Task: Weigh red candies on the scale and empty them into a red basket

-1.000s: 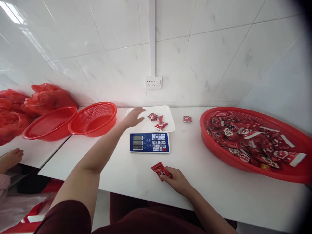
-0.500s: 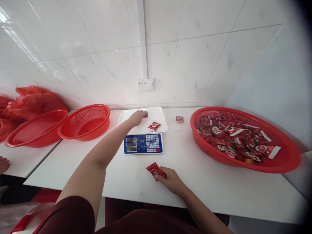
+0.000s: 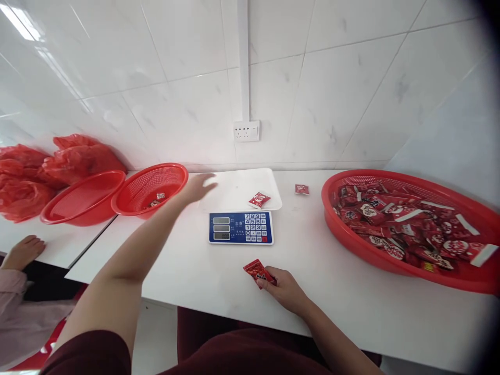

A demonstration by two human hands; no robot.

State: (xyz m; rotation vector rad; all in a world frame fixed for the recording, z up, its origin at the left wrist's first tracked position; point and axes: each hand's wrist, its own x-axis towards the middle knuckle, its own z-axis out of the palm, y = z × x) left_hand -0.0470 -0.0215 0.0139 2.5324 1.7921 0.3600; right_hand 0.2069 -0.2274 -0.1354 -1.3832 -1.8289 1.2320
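Pan (image 3: pixel 234 195) down to one packet (image 3: pixel 259 200); small packets (image 3: pixel 160 196) now in middle basket (image 3: pixel 174 179), so lighter load, I'd guess. Your left hand (image 3: pixel 197 188): loose, nothing visible, near pan. Right hand (image 3: pixel 287 289) pinches red sachet (image 3: pixel 255 271).

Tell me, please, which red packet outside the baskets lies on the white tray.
The packet behind the blue keypad panel; another packet lies on the table to its right; a third packet is in the right hand.

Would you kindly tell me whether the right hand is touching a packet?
Touching: the head view shows the right hand holding a red packet by one end.
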